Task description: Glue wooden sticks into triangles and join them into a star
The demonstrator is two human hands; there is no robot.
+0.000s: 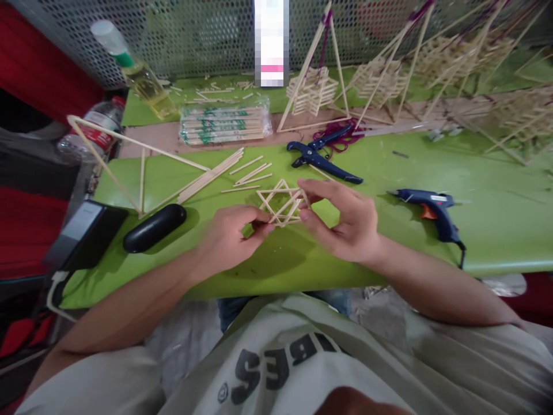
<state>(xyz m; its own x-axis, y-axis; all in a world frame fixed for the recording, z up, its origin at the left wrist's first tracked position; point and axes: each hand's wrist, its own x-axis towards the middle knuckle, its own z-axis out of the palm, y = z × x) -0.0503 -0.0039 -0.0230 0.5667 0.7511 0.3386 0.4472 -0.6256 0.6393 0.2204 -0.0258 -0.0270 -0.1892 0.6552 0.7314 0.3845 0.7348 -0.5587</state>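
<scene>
Between hands (pixel 235 235) (pixel 345 222): stick star (pixel 283 209), one tip (pixel 282 181) forward.

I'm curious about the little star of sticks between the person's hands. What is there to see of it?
The stick star is a small, pale, open frame of thin straight sticks, wooden by the look, crossing one another around a gap. It sits at the near side of the green tabletop; whether it touches the surface is unclear. The left hand pinches its lower left; fingertips of the right hand cover part of its right side.
</scene>
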